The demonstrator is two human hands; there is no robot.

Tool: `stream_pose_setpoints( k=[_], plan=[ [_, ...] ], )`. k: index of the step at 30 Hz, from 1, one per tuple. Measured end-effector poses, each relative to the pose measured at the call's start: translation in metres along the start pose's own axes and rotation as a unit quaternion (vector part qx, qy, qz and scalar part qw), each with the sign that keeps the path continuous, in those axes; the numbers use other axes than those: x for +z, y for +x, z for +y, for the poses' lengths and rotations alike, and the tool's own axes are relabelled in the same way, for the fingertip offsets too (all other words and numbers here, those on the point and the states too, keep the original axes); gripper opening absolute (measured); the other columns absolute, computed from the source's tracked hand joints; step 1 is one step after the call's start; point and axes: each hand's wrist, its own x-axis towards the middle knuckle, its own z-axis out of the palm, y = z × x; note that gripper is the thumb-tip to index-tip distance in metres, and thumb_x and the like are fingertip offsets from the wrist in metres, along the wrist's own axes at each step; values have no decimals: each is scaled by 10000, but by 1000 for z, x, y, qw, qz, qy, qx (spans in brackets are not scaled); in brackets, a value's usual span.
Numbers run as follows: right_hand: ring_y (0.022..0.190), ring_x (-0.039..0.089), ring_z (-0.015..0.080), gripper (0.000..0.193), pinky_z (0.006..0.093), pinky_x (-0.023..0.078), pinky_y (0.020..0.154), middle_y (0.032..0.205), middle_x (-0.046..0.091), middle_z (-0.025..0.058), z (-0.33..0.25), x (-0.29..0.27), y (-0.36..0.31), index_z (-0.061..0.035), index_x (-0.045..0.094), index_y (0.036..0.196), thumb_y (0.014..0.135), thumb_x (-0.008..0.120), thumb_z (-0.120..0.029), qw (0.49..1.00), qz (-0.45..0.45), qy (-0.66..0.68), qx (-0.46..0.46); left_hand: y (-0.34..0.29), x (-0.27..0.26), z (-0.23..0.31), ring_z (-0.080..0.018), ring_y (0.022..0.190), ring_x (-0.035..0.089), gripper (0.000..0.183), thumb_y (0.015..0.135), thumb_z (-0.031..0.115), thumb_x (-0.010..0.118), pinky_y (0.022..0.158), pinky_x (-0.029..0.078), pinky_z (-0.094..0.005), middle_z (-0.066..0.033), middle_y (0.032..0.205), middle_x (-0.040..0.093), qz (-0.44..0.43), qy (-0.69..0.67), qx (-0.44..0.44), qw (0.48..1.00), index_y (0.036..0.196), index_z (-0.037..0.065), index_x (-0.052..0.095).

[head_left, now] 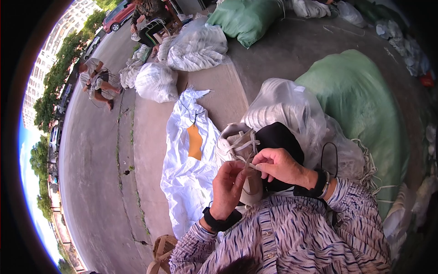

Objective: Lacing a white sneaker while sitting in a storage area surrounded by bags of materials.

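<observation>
A beige sneaker rests close in front of my body. Its pale flat shoelace criss-crosses the upper. My left hand pinches the lace between thumb and fingers, just over the shoe. From the right, my right hand comes in with its fingertips pinched on the lace too, and the two hands nearly meet. Their fingers hide part of the lacing. A black rounded thing sits behind the right hand, against the shoe. Dark bands wrap both my wrists.
Left of the shoe lies a crumpled white sheet bearing an orange piece. Clear plastic bags and a large green sack crowd the right. Further off are more bags and a seated person at the left.
</observation>
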Motion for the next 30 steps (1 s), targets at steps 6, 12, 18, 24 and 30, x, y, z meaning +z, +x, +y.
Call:
stream_pose_setpoints(
  k=[6,12,18,24,30],
  plan=[
    [616,563,111,169,241,454,535,737,562,44,3,-13,24,-23,560,947,783,597,-12,931,198,-216,-216,30,-12,-7,-153,654,484,289,714,-25,664,583,425,-251,-76,914,493,136,311,162,927,966,27,532],
    [720,587,304,74,371,467,634,884,569,115,9,-11,29,-10,536,786,747,596,-28,901,124,-362,-205,20,-14,-15,-179,734,526,202,727,-4,665,606,470,-293,-80,841,486,48,158,87,982,860,29,516],
    [807,608,276,96,333,479,686,937,587,135,8,-12,12,-8,550,835,755,596,-32,910,40,-351,-219,-7,-27,-23,-144,776,561,237,806,56,629,646,483,-270,-57,885,545,-7,103,66,993,1008,47,506],
    [685,635,156,156,259,481,521,860,602,86,-3,-13,21,-3,544,959,865,537,-127,985,68,-147,-61,17,-35,-24,-112,643,549,291,929,303,502,589,455,-243,-34,773,578,104,-115,-74,985,976,19,538],
    [545,630,146,229,221,445,373,750,611,88,-16,-9,36,24,529,900,893,520,-205,981,18,-187,47,32,-33,-26,-128,545,514,342,881,306,550,524,407,-294,-54,571,542,50,150,-22,987,736,-1,588]
  ],
)
